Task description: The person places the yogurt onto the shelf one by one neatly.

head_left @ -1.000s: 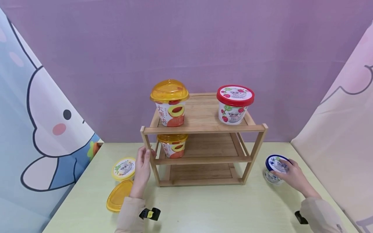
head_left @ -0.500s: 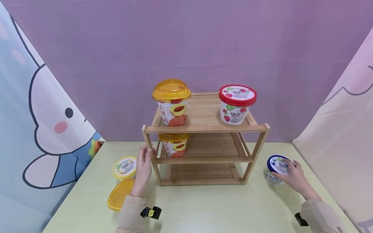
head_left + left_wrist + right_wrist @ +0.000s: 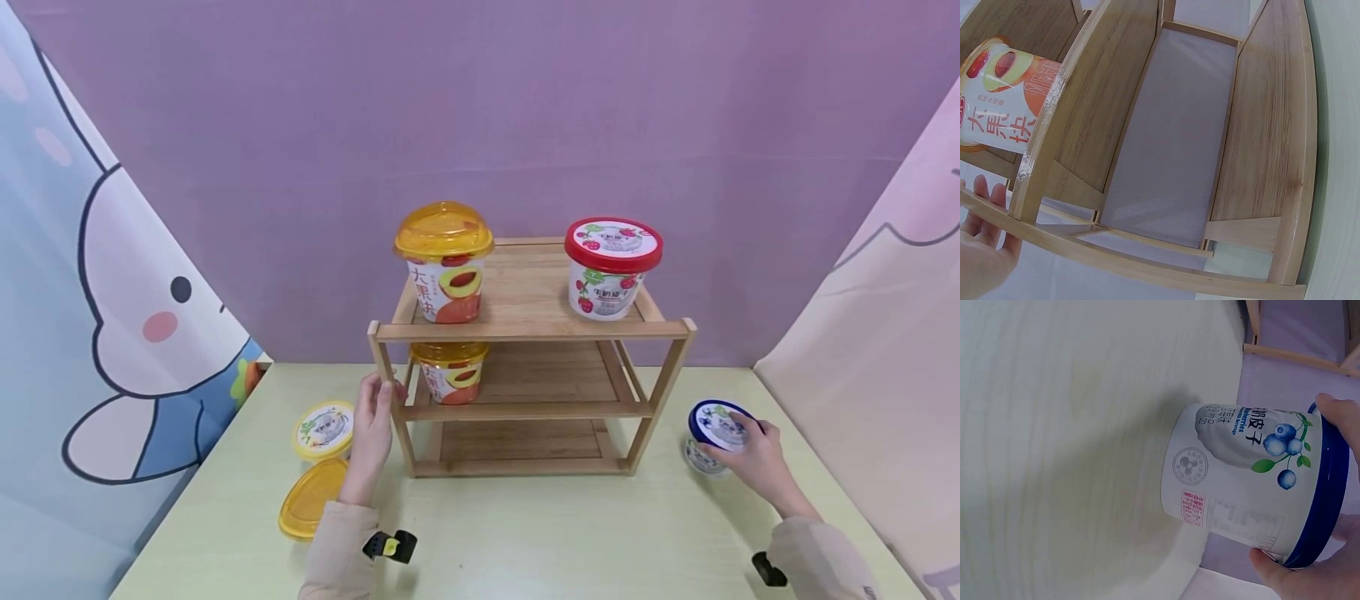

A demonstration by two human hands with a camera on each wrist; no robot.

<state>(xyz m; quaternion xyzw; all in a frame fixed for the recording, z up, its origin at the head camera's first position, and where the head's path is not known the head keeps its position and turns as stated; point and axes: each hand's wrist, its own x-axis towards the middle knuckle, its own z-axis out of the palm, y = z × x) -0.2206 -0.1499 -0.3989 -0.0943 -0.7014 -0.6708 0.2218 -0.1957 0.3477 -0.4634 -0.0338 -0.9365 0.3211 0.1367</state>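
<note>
Your right hand (image 3: 759,458) is clamped on the blue-lidded cup (image 3: 1241,469), thumb and fingers about its lid end, so the cup sits just beyond your palm and to its left, near the right edge of the surface (image 3: 562,542). Your left hand (image 3: 370,433), well apart from that cup, is wrapped round the left front post of the wooden rack (image 3: 540,411).

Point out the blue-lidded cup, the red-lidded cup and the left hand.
Blue-lidded cup (image 3: 1247,478): right wrist view, middle of its printed side wall.
Red-lidded cup (image 3: 608,286): head view, upper front wall.
Left hand (image 3: 371,433): head view, middle of the hand.
</note>
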